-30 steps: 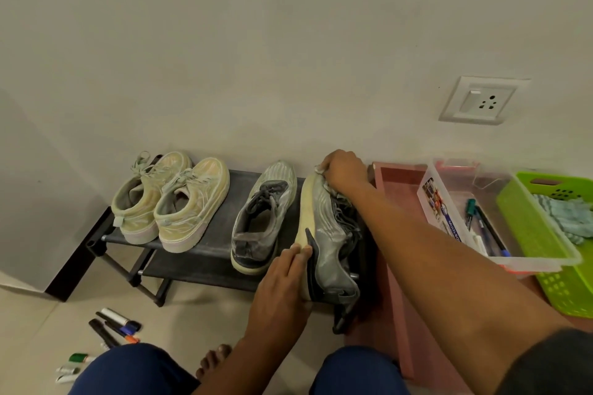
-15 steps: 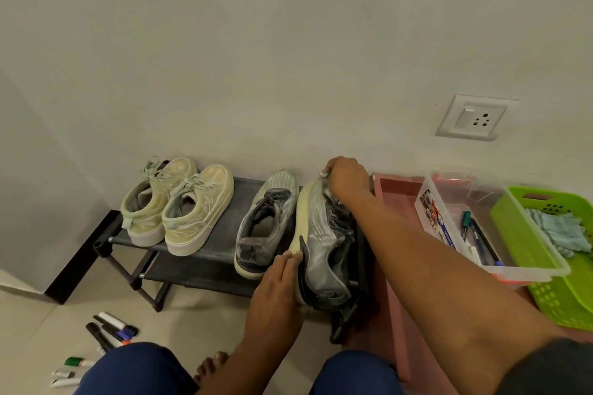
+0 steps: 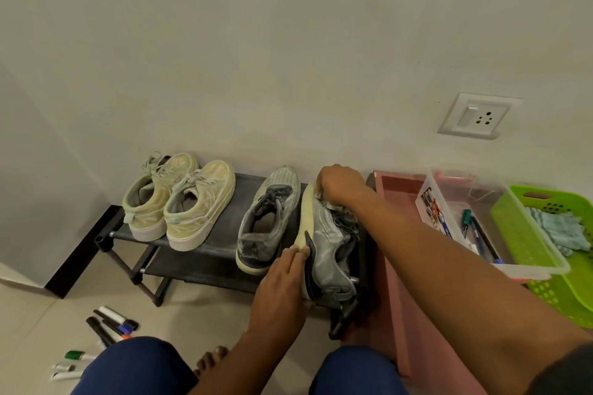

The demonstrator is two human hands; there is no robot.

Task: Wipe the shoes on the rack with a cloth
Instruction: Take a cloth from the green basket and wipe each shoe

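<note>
Floor, far left: loose markers (image 3: pixel 110 325) lie on the pale tiles in front of the rack, some dark-bodied, some white with green or blue caps.
Rack (image 3: pixel 205 242): a low dark two-tier frame set against the wall; its top shelf carries all four shoes.
Beige pair (image 3: pixel 179 202): two pale yellow-green lace-up sneakers stand side by side at the left end of the top shelf, toes to the wall, touching each other.
Grey shoe, upright (image 3: pixel 268 218): sits flat on its sole right of centre, toe to the wall, apart from the beige pair.
Left hand (image 3: pixel 282 292): fingers lie straight and close together, their tips pressing the pale sole at the heel end of the tilted shoe; nothing is gripped.
Grey shoe, tilted (image 3: pixel 327 253): turned on its side at the right end of the shelf, sole facing left and just beside the upright grey shoe.
Right hand (image 3: pixel 340 184): fingers curled down over the toe of the tilted shoe, pinching a small pale cloth (image 3: pixel 319 194) against it; only a scrap of the cloth shows.
Pink tray (image 3: pixel 401 202): lies on the floor just right of the rack.
Clear box (image 3: pixel 449 212): rests over the tray and holds pens.
Green basket (image 3: pixel 526 231): far right, holding a light blue rag (image 3: pixel 558 229).
Wall socket (image 3: pixel 478 115): white plate above the boxes.
</note>
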